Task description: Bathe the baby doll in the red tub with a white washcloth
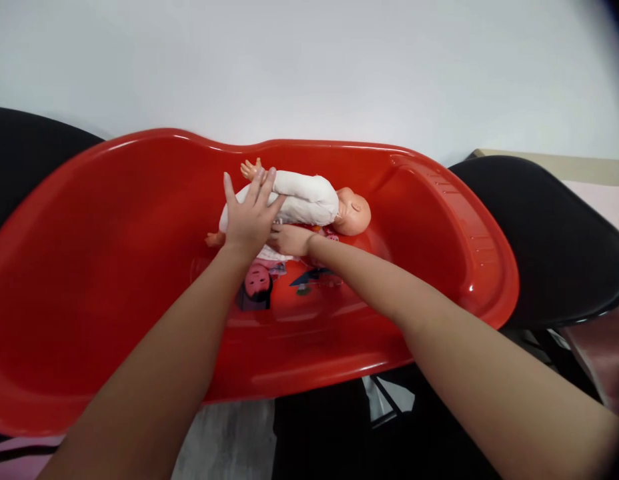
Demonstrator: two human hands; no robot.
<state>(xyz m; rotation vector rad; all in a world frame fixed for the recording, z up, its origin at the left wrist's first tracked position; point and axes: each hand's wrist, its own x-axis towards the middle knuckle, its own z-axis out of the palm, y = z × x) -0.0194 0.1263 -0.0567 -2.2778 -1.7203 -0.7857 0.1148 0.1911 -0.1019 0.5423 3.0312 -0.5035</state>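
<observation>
A baby doll (309, 193) with a white cloth body lies on its side in a red plastic tub (114, 267), its head to the right. My left hand (249, 213) rests on the lower part of the body with fingers spread. Close beside it, my right hand (292, 240) is at the doll's near side, fingers curled and partly hidden behind the left wrist. What they grip, if anything, does not show. White textured material (275, 255) peeks out just under the right hand.
On the tub floor near the doll are printed pictures, one with a face (258, 280). A black chair seat (549, 240) stands to the right, and another black surface (34, 150) to the left. Behind the tub is a pale wall (299, 67).
</observation>
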